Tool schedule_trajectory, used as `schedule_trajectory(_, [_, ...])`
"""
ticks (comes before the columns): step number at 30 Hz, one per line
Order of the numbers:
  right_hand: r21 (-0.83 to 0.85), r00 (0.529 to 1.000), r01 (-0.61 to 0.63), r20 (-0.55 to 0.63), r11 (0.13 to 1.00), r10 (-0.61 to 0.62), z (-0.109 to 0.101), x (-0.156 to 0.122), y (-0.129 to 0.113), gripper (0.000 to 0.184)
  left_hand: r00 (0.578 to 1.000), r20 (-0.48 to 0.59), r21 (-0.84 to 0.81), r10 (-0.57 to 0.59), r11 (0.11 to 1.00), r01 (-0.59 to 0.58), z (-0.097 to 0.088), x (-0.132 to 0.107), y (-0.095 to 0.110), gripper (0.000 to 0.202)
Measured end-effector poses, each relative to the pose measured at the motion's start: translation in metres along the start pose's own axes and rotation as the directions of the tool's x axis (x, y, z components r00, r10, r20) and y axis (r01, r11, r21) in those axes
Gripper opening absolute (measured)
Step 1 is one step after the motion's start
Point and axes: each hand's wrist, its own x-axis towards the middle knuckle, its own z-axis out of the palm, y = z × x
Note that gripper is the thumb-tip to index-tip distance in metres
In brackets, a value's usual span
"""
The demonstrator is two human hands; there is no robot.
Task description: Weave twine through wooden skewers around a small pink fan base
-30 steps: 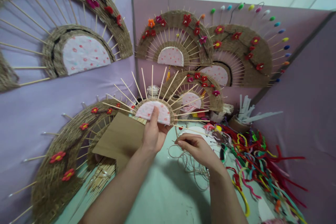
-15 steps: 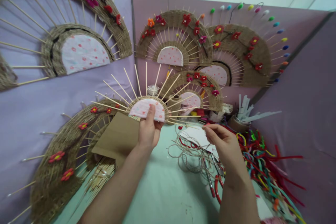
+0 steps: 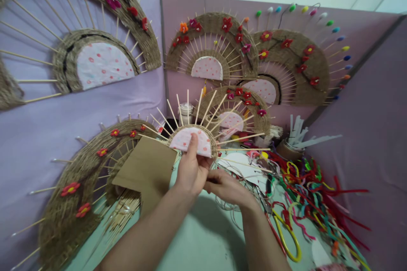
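Note:
My left hand (image 3: 190, 171) grips a small half-made fan (image 3: 195, 137) by its base, thumb pressed on its pink spotted half-disc. Wooden sticks spread out from the disc, and a narrow band of jute twine is woven round it. My right hand (image 3: 227, 186) sits just below and right of the fan's base, its fingers pinched close to my left palm. What those fingers hold is hidden, though loose jute twine (image 3: 233, 209) lies right under them on the green table (image 3: 203, 245).
Several finished jute fans with red flowers hang on the purple partitions (image 3: 211, 44). A large one (image 3: 73, 186) leans at the left behind a brown cardboard piece (image 3: 143, 169). Coloured pipe cleaners (image 3: 314, 203) pile at the right; a bundle of sticks (image 3: 122, 216) lies lower left.
My right hand came back left and down from over the twine pile to the fan's base. The fan shifted slightly right and lower in my left hand.

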Motion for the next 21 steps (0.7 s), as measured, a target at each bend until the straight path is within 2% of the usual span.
schedule_trajectory(2, [0.049,0.991,-0.007,-0.135,0.999,0.014,-0.002,0.005,0.01,0.019,0.999,0.005,0.006,-0.045,0.999,0.045,0.0,-0.005,-0.002,0.018])
schedule_trajectory(4, [0.083,0.949,-0.012,-0.313,0.996,0.038,-0.009,0.007,0.018,0.021,0.997,0.029,0.022,-0.068,0.997,0.068,-0.001,-0.006,-0.002,0.019])
schedule_trajectory(7, [0.165,0.846,-0.015,-0.523,0.986,0.101,-0.024,0.004,0.024,0.027,0.993,0.073,0.059,-0.095,0.994,0.091,-0.004,-0.006,0.001,0.023])
schedule_trajectory(11, [0.172,0.672,0.025,-0.732,0.985,0.11,-0.039,-0.006,0.024,0.031,0.975,0.113,0.125,-0.191,0.976,0.176,-0.005,-0.006,0.004,0.025])
schedule_trajectory(14, [0.134,0.58,0.048,-0.81,0.99,0.082,-0.047,-0.013,0.022,0.031,0.959,0.122,0.148,-0.256,0.96,0.237,-0.004,-0.008,0.005,0.026])
schedule_trajectory(21, [0.155,0.512,0.095,-0.854,0.983,0.085,-0.052,-0.023,0.019,0.031,0.946,0.126,0.185,-0.3,0.943,0.275,0.0,-0.01,0.009,0.028])
